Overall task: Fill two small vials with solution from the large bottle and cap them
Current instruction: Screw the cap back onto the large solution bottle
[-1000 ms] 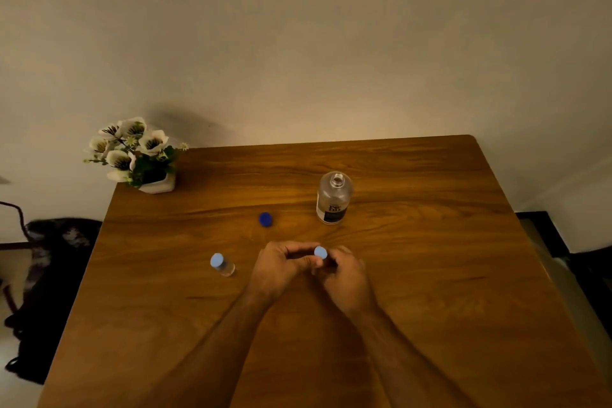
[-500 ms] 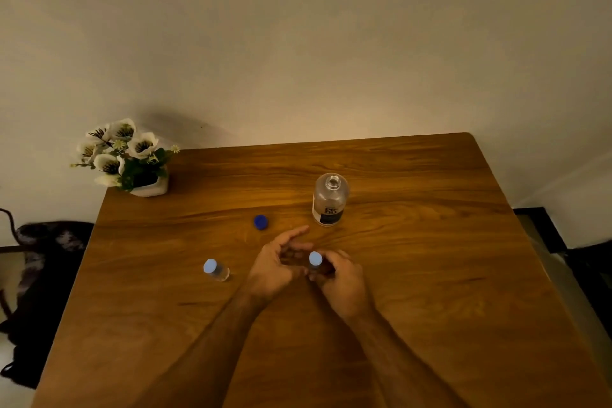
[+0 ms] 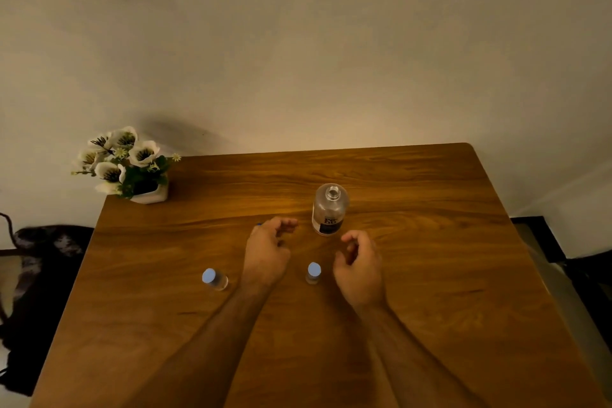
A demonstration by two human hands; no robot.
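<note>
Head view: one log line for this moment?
vials: left vial capped, right vial capped, both standing free | large bottle uncapped | left hand empty | right hand empty

- I'm seeing the large clear bottle standing upright, uncapped, dark label facing me
- Two small vials, one and the other further left, are standing capped in light blue

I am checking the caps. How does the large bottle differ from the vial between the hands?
The large bottle has an open neck; the vial wears a light blue cap. The bottle is taller and wider and carries a dark label; the vial shows none. Both are clear, stand upright on the table, and no hand touches them.
</note>
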